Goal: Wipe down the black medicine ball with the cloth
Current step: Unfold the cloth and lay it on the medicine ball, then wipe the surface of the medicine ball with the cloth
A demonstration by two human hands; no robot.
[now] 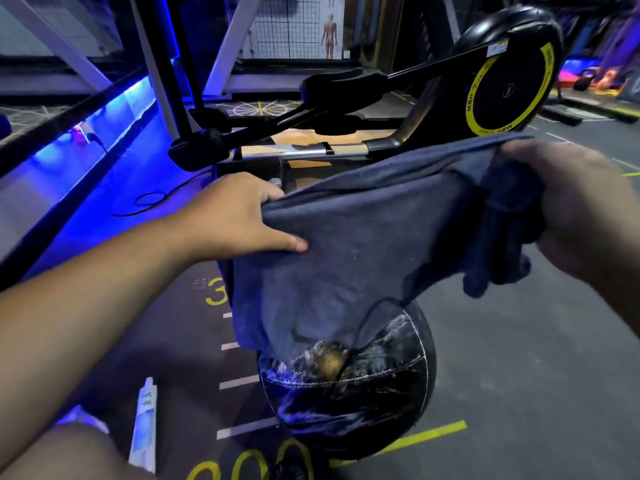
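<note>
At 9 o'clock a strip of blue light (114, 140) runs along the base of a wall, and a thin black cable (149, 199) lies looped on the floor (519, 375) beside it. At 7 o'clock a narrow white packet (144, 427) lies on the floor, near white tick marks and yellow numbers painted there.

The left hand (235, 216) comes in from 8 o'clock and holds the left edge of the cloth (363, 244). Its thumb lies flat on the front of the cloth, and the other fingers (270, 192) go over the top edge, so they are clamped on the cloth. The cloth is dark grey and is stretched in the air between the two hands; its lower part hangs down toward 6 o'clock.

The ball (349, 393) sits on the floor at 6 o'clock, directly under the cloth. It is black with white stitched seams, and its top looks wet and shiny. The hanging corner of the cloth covers the upper left part of the ball; whether it touches the ball cannot be told.

At 12 to 1 o'clock stands a black exercise machine (346, 109) with a yellow-rimmed wheel (509, 88). The right hand (575, 202), at 3 o'clock, is blurred; its fingers are closed on the bunched right end of the cloth.
</note>
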